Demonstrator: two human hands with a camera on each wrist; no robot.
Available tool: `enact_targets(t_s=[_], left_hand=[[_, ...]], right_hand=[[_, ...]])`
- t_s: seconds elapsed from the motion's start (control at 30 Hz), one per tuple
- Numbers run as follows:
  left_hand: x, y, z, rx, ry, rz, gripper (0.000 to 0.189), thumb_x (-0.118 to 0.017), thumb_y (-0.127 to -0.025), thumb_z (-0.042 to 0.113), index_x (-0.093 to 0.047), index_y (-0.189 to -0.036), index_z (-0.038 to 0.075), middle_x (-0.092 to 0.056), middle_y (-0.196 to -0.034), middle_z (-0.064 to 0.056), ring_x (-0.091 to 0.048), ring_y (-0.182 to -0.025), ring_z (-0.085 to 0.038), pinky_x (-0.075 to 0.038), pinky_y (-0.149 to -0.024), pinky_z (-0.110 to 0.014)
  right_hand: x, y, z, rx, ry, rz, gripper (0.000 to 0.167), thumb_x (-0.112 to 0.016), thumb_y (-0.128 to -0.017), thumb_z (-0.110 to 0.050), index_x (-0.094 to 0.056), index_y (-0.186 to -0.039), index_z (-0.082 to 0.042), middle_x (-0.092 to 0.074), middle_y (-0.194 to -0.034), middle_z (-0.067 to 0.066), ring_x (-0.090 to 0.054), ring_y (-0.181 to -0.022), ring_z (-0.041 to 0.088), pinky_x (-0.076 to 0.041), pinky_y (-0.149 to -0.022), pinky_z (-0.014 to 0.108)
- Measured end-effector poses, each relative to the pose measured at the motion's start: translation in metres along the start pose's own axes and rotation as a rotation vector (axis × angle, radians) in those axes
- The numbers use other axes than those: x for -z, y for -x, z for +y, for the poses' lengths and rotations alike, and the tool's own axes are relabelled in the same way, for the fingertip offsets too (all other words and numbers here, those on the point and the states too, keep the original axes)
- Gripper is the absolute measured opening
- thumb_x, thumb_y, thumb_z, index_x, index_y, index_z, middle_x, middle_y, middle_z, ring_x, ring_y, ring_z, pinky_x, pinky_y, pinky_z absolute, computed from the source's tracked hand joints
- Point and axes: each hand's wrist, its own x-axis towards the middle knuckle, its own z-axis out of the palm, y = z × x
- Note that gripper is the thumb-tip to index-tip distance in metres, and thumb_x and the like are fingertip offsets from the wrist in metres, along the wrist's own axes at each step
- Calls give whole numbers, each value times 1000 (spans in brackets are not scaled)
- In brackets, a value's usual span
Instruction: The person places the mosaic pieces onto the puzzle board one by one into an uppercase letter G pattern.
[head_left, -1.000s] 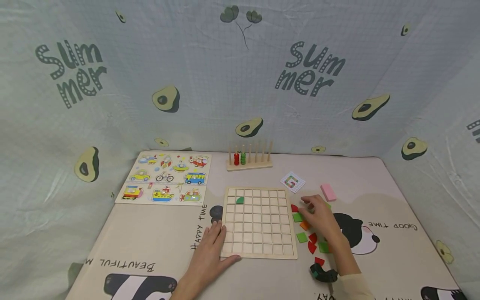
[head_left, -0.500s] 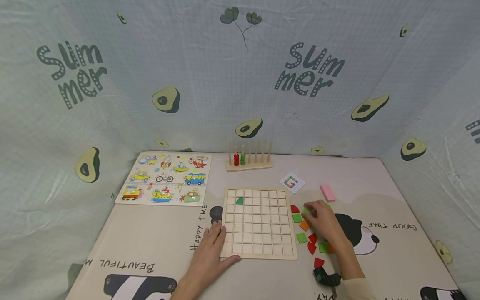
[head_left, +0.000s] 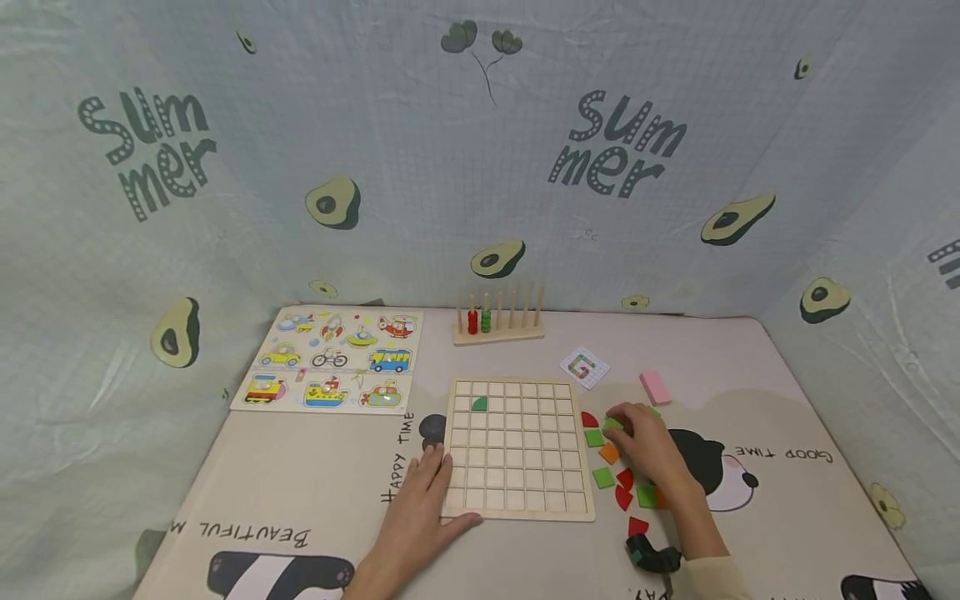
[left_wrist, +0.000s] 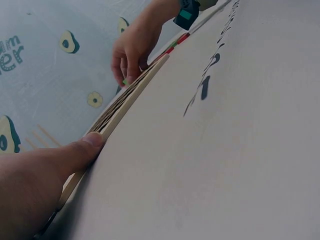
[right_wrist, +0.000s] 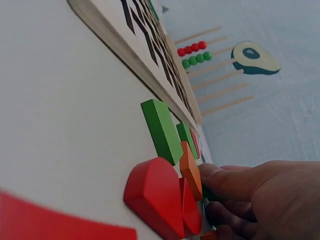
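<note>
My left hand (head_left: 417, 505) rests at the near left corner of a wooden grid board (head_left: 522, 516), its fingers spread along the left side. In the left wrist view the thumb presses the board's edge (left_wrist: 131, 99). A green quarter-circle piece (head_left: 480, 404) lies in one cell near the far left. Right of the board, my right hand (head_left: 651, 442) pinches a green block (head_left: 613, 423) between thumb and fingers, low over the loose pieces. The right wrist view shows the thumb (right_wrist: 235, 181) beside an orange block (right_wrist: 190, 167); the fingers mostly hide the held block.
Loose red pieces (head_left: 623, 497), green squares (head_left: 603, 477) and an orange piece (head_left: 609, 452) lie right of the board. Behind are a pattern card (head_left: 585, 367), a pink block (head_left: 656, 388), a peg stand with beads (head_left: 498, 337) and a vehicle picture board (head_left: 326, 358).
My right hand has shifted slightly down and right from beside the red quarter piece, and its fingers have closed on a green block. My left hand stays on the board.
</note>
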Motion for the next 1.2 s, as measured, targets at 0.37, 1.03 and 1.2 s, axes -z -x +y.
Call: enact_targets(t_s=[0.37, 1.03, 1.2], left_hand=[[1, 0, 1, 3, 3, 2, 94, -69, -81, 66, -52, -143, -3, -46, -154, -21, -39, -147, -35, -31, -125, -51], [-1, 0, 0, 2, 10, 6, 94, -71, -80, 66, -52, -142, -3, -46, -154, -20, -40, -147, -35, -31, -125, -50], [-1, 1, 1, 13, 1, -1, 96, -71, -79, 67, -51, -144, -2, -45, -155, -19, -39, -148, -33, -30, -126, -49]], right_hand=[[2, -8, -7, 24, -23, 14, 32, -59, -99, -9, -61, -128, 2, -65, -119, 19, -62, -102, 28, -58, -94, 51], [-15, -37, -39, 91, -161, 34, 23, -66, -97, -16, -65, -115, -2, -65, -93, 7, -57, -78, 14, -52, -64, 20], [-25, -44, -47, 147, -204, 47, 20, -66, -97, -14, -66, -112, -1, -67, -91, 8, -58, -77, 13, -52, -63, 20]])
